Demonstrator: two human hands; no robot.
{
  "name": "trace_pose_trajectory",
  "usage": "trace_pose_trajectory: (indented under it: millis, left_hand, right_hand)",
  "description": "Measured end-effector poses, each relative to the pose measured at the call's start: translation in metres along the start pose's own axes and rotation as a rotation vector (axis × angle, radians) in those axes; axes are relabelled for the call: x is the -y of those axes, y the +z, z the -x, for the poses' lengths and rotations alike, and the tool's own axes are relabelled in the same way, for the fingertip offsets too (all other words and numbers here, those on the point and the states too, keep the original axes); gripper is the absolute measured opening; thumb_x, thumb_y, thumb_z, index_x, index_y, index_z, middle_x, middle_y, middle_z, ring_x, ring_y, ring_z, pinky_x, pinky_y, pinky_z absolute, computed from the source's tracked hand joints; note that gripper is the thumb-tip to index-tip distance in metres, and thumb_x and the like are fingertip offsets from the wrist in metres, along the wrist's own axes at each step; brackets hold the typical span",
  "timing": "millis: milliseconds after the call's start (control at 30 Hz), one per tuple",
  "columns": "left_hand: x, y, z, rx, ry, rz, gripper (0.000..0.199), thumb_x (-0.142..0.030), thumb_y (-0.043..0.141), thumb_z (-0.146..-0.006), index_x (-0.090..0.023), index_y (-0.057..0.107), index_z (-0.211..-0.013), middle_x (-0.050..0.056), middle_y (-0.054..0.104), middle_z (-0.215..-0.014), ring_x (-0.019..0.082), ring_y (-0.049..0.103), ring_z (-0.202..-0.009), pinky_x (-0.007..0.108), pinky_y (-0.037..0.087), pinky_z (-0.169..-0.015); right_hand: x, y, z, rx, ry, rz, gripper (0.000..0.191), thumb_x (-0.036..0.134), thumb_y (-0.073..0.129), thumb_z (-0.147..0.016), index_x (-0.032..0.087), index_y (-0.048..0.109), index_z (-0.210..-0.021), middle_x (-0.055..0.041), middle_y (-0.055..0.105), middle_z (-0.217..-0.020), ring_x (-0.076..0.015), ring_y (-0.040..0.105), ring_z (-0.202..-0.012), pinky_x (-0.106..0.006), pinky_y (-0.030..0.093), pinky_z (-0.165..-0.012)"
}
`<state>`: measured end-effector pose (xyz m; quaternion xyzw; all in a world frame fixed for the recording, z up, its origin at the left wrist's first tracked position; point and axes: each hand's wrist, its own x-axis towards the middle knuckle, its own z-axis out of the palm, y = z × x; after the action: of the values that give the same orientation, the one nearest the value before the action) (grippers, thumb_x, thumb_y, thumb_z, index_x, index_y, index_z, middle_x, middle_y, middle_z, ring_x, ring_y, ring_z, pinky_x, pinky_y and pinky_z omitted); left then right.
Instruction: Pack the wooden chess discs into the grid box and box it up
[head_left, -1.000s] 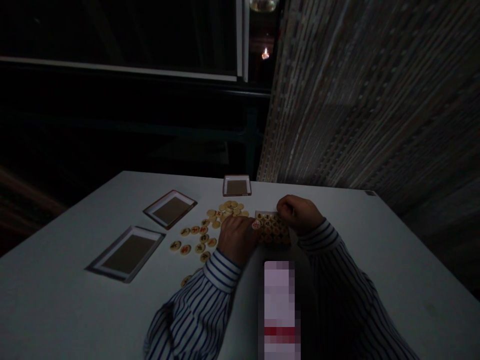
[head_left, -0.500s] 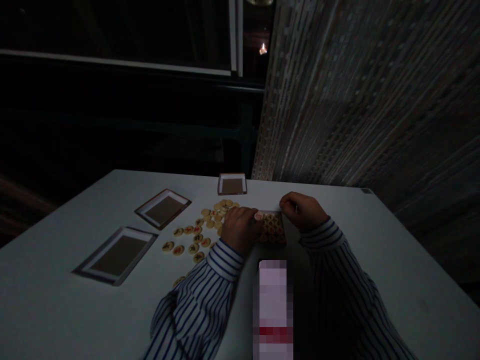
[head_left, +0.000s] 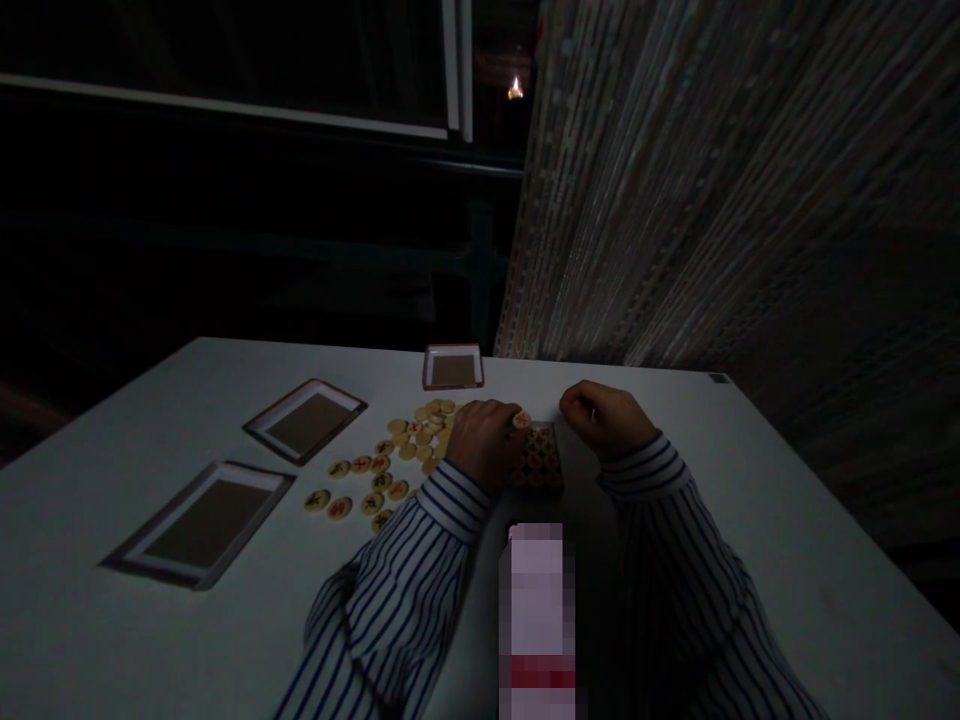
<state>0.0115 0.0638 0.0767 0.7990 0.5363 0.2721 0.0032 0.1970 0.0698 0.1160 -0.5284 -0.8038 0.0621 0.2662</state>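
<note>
Holding a small, round, red-marked piece (head_left: pixel 522 420) at the fingertips of the left hand (head_left: pixel 482 443), near the far-left corner of a box of similar pieces (head_left: pixel 541 490) and left of the right hand (head_left: pixel 609 420). Shown with the hands apart: pinching with the left, with the right loosely curled near the box's far-right corner, no telling in this gloom whether around anything. Likely light and stiff, to judge by the compact disc shape, and hard to break (wood or plastic, too dim to say which). Perhaps a little slippery across the smooth-looking faces, so best taken by the rim, between thumb and forefinger on opposite sides, leaving the marked face uncovered. Flanked, on a white table (head_left: pixel 750 520), by loose pieces (head_left: pixel 373 503) scattered left of the left hand, and by three shallow trays (head_left: pixel 202 525): two farther out on that side, one beyond the hand.
</note>
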Motion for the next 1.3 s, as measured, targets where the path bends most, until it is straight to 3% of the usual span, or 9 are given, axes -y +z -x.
trace_pose_trajectory:
  millis: [567,1033,1300]
  left_hand:
    - [-0.002,0.006,-0.007,0.072,0.066,0.036,0.024,-0.031,0.052,-0.079,-0.018,0.062,-0.095,0.007,0.066,-0.087,0.022,0.058,-0.086,0.037,0.04,-0.082]
    - [0.005,0.012,-0.008,0.04,0.023,0.098,0.026,-0.032,0.045,-0.083,-0.017,0.062,-0.095,0.006,0.067,-0.09,0.021,0.059,-0.086,0.036,0.042,-0.081]
    - [0.005,0.01,-0.009,0.063,0.031,0.145,0.022,-0.033,0.046,-0.083,-0.018,0.06,-0.092,0.005,0.067,-0.085,0.021,0.06,-0.083,0.036,0.043,-0.077]
  right_hand:
    - [-0.002,0.002,-0.004,-0.02,0.024,-0.022,0.011,0.023,0.048,-0.075,0.018,0.058,-0.074,-0.0008,0.058,-0.063,-0.0117,0.051,-0.056,-0.022,0.037,-0.055]
    - [-0.017,0.022,-0.01,0.089,-0.014,-0.082,0.01,0.024,0.049,-0.074,0.019,0.058,-0.077,-0.0017,0.061,-0.066,-0.0132,0.055,-0.06,-0.024,0.041,-0.06]
    - [-0.012,0.03,-0.012,0.165,-0.004,-0.146,0.009,0.025,0.053,-0.074,0.019,0.058,-0.078,-0.0012,0.062,-0.069,-0.0126,0.056,-0.061,-0.024,0.042,-0.06]
